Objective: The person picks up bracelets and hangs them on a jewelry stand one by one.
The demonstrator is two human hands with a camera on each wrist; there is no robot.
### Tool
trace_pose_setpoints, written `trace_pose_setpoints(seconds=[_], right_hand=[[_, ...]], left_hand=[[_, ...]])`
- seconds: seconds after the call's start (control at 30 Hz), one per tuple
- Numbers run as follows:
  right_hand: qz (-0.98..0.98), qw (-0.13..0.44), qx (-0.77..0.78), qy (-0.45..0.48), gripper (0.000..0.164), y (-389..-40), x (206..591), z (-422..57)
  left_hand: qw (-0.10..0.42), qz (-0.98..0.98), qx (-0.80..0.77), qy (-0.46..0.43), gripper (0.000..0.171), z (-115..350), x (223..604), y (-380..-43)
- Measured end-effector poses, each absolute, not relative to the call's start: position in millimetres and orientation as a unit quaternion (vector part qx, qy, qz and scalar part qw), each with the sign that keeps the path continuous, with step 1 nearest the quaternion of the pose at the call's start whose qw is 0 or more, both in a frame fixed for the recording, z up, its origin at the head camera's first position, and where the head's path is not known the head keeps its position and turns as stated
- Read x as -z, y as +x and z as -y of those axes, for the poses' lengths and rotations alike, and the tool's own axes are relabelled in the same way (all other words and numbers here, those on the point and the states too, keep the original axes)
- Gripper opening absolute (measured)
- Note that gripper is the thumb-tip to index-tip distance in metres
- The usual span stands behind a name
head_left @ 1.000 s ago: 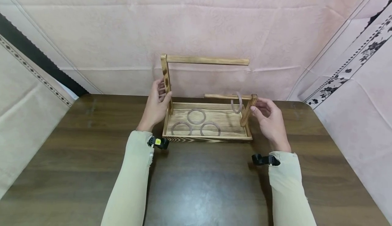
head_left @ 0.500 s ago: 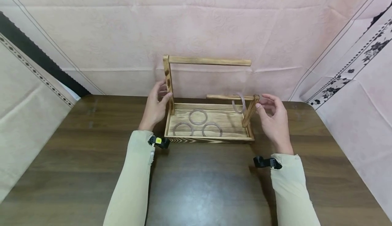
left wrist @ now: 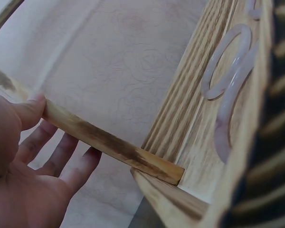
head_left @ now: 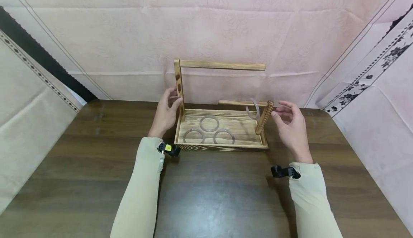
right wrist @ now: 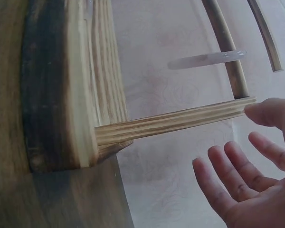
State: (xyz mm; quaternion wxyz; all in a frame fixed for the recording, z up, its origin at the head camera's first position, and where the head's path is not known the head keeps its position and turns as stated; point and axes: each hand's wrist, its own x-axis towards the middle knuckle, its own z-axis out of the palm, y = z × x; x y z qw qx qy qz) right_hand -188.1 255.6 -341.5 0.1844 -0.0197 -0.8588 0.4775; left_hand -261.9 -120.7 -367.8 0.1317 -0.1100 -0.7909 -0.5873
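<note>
A wooden bangle stand has a shallow tray, a tall left post with a long upper bar, and a shorter right post with a lower bar. Three pale translucent bangles lie in the tray; another bangle hangs on the lower bar. My left hand pinches the tall post, thumb in front and fingers behind, as the left wrist view shows. Beside the short post is my right hand, fingers loosely spread, holding nothing; its thumb tip is at or very near the post.
The stand sits on a dark brown wooden table, close to its back edge. A pale pink cloth hangs behind, and patterned cloths border the sides. Each wrist wears a black camera.
My right hand has loosened from the short post and drawn slightly to the right. My left hand stays on the tall post. The view has shifted a little; the bangles keep their places.
</note>
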Motion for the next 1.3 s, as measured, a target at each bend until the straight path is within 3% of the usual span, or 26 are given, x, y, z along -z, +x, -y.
trace_pose_setpoints(seconds=[0.33, 0.87, 1.17, 1.3], right_hand=[[0.857, 0.141, -0.496, -0.002, 0.043, -197.8, 347.2, -252.6], [0.816, 0.153, -0.557, 0.016, 0.036, -204.3, 351.4, -250.2], [0.806, 0.143, -0.574, 0.017, 0.038, -202.7, 354.1, -252.0], [0.801, 0.144, -0.581, 0.02, 0.039, -203.0, 355.1, -249.7]], left_hand=[[0.124, 0.802, 0.58, -0.077, 0.047, 119.6, 363.3, -251.9], [0.258, 0.799, 0.541, -0.033, 0.038, 109.2, 344.6, -234.1], [0.257, 0.836, 0.47, -0.122, 0.025, 111.2, 348.3, -222.9], [0.225, 0.868, 0.407, -0.173, 0.027, 110.1, 346.1, -219.5]])
